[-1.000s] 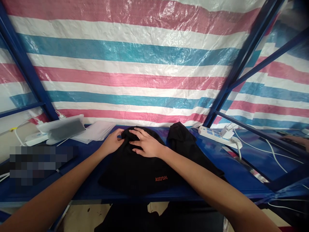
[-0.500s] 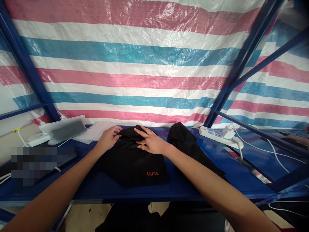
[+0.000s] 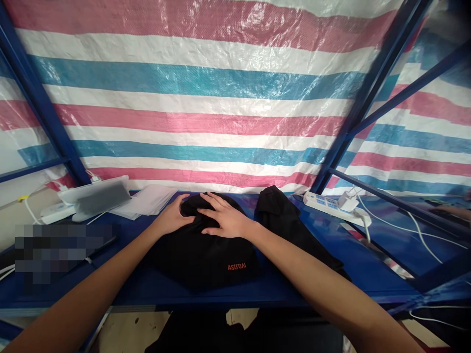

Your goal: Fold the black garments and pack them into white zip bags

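A black fabric piece (image 3: 206, 260) with orange "AstroAI" lettering lies loosely bunched on the blue tabletop in front of me; whether it is a garment or a bag, I cannot tell. At its upper left, my left hand (image 3: 172, 216) curls thumb and fingers around a fold, and the fingertips are partly hidden. My right hand (image 3: 228, 218) rests on the top of the same fabric, fingers spread and palm down. To the right lies a second black cloth (image 3: 290, 225), folded lengthwise and touched by neither hand.
White papers (image 3: 147, 201) lie at the back left, beside a propped grey tablet-like panel (image 3: 103, 196). A power strip (image 3: 331, 208) with plugs and white cables sits at the right. Blue metal posts (image 3: 349, 132) frame a striped plastic sheet (image 3: 206, 108). Someone's hand shows at the far right edge.
My left hand has moved slightly right and wrapped further round the fabric's upper edge. My right hand has shifted a little left. The lettering has moved slightly right and tilted.
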Demonstrator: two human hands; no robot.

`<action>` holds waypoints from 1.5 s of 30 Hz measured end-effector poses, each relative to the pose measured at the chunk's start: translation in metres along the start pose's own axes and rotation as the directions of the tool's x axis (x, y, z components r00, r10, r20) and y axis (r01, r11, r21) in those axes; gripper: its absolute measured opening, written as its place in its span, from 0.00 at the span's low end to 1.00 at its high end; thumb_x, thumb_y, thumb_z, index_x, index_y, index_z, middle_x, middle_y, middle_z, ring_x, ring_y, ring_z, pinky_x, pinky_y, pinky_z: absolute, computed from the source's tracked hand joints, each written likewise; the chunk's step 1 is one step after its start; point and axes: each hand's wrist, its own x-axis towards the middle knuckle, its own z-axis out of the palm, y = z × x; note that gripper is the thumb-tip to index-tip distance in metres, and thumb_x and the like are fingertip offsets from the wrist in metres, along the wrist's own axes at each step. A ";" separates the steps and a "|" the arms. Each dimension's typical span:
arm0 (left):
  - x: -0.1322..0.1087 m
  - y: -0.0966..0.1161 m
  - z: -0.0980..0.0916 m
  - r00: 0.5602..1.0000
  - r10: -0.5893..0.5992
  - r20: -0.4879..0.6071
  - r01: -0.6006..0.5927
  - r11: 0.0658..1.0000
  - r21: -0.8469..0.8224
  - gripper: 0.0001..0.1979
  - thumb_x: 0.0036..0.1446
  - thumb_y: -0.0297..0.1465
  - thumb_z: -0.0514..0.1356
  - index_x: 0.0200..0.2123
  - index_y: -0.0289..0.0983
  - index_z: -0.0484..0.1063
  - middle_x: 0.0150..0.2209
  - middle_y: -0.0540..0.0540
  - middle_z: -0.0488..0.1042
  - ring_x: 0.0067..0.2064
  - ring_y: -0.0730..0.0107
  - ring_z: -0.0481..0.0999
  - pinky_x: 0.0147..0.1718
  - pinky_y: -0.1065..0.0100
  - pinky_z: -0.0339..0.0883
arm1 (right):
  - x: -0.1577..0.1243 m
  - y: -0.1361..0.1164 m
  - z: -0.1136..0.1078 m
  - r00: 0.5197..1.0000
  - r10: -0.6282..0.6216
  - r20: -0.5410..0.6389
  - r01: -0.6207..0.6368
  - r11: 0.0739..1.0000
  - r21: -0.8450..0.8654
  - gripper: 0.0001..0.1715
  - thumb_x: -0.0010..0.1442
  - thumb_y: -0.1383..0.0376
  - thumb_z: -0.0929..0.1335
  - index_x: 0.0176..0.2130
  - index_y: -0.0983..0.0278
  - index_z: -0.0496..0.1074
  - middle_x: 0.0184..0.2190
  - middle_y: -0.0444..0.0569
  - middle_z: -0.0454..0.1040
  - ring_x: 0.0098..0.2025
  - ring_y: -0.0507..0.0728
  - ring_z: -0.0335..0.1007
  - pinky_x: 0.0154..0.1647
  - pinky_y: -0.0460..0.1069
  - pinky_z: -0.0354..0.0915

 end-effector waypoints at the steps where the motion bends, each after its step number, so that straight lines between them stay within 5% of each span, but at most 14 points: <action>1: -0.001 0.002 0.002 0.999 0.029 -0.015 -0.028 0.999 0.031 0.49 0.49 0.45 0.76 0.71 0.41 0.63 0.67 0.34 0.74 0.64 0.39 0.78 0.61 0.43 0.74 | 0.001 -0.002 0.001 1.000 -0.013 -0.015 0.013 1.000 0.001 0.44 0.71 0.49 0.73 0.76 0.62 0.63 0.83 0.60 0.41 0.83 0.74 0.35 0.81 0.70 0.49; 4: -0.003 0.002 0.006 0.998 0.066 -0.007 -0.066 0.998 0.016 0.54 0.49 0.44 0.77 0.74 0.42 0.58 0.71 0.33 0.68 0.70 0.36 0.71 0.67 0.39 0.68 | 0.005 -0.004 0.003 0.999 -0.048 -0.026 0.048 0.999 0.000 0.35 0.73 0.57 0.72 0.74 0.61 0.68 0.82 0.60 0.43 0.83 0.73 0.38 0.80 0.70 0.50; 9: -0.004 -0.005 0.000 0.988 0.031 0.153 0.014 0.957 -0.288 0.52 0.55 0.45 0.75 0.76 0.43 0.54 0.67 0.33 0.73 0.62 0.42 0.80 0.60 0.43 0.76 | 0.004 0.002 -0.005 0.994 -0.093 -0.048 0.095 0.995 0.043 0.14 0.70 0.68 0.73 0.54 0.60 0.83 0.75 0.57 0.61 0.79 0.70 0.51 0.77 0.68 0.60; 14: -0.006 -0.007 -0.006 0.998 -0.032 0.059 0.047 0.957 -0.286 0.51 0.55 0.45 0.75 0.75 0.42 0.57 0.57 0.38 0.75 0.55 0.49 0.83 0.57 0.44 0.77 | -0.002 0.009 -0.014 0.988 -0.123 -0.096 0.134 0.984 0.114 0.12 0.66 0.74 0.74 0.45 0.59 0.83 0.71 0.55 0.65 0.76 0.67 0.57 0.73 0.65 0.65; 25: -0.007 -0.004 -0.005 0.998 -0.059 -0.032 0.051 0.979 -0.197 0.45 0.55 0.43 0.72 0.72 0.43 0.61 0.58 0.39 0.74 0.45 0.56 0.85 0.49 0.49 0.80 | -0.002 0.004 -0.016 0.980 -0.089 -0.177 0.114 0.984 0.134 0.10 0.71 0.71 0.71 0.48 0.59 0.81 0.66 0.56 0.69 0.72 0.66 0.63 0.69 0.63 0.70; 30: -0.008 -0.004 -0.002 0.998 -0.026 -0.058 0.023 0.998 -0.059 0.41 0.57 0.42 0.68 0.72 0.41 0.63 0.60 0.36 0.75 0.43 0.55 0.84 0.48 0.49 0.80 | -0.003 0.007 -0.012 0.986 0.022 -0.166 0.003 0.989 0.151 0.39 0.66 0.75 0.73 0.71 0.52 0.69 0.70 0.55 0.66 0.71 0.66 0.66 0.70 0.64 0.70; 32: -0.008 -0.004 -0.001 0.997 -0.012 -0.073 0.011 1.000 -0.012 0.40 0.57 0.43 0.67 0.71 0.41 0.64 0.58 0.37 0.76 0.43 0.55 0.84 0.48 0.49 0.80 | -0.003 0.010 -0.009 0.978 0.117 -0.173 -0.086 0.980 0.178 0.43 0.66 0.77 0.71 0.73 0.52 0.65 0.66 0.54 0.71 0.65 0.64 0.73 0.65 0.61 0.74; 38: -0.011 0.010 0.001 0.992 -0.030 -0.125 0.024 0.998 -0.051 0.34 0.67 0.51 0.60 0.70 0.41 0.67 0.61 0.38 0.77 0.56 0.50 0.82 0.57 0.50 0.76 | -0.001 0.010 -0.006 0.913 0.238 -0.333 -0.144 0.948 0.284 0.26 0.72 0.75 0.66 0.64 0.58 0.74 0.52 0.51 0.80 0.51 0.60 0.80 0.55 0.56 0.76; 41: -0.012 0.013 0.001 0.994 -0.032 -0.104 0.029 0.999 -0.028 0.39 0.63 0.50 0.65 0.72 0.42 0.64 0.62 0.38 0.76 0.52 0.51 0.83 0.53 0.51 0.78 | 0.001 0.005 -0.008 0.898 0.235 -0.372 -0.123 0.946 0.301 0.20 0.75 0.71 0.66 0.61 0.57 0.75 0.54 0.52 0.80 0.54 0.60 0.79 0.57 0.56 0.75; 45: -0.009 -0.001 -0.001 0.995 -0.023 -0.096 0.029 0.998 0.058 0.38 0.60 0.37 0.63 0.73 0.41 0.61 0.60 0.38 0.78 0.42 0.58 0.84 0.48 0.53 0.79 | 0.001 0.002 -0.010 0.945 0.199 -0.258 -0.136 0.960 0.244 0.22 0.75 0.64 0.70 0.65 0.58 0.72 0.57 0.54 0.78 0.54 0.61 0.79 0.57 0.56 0.75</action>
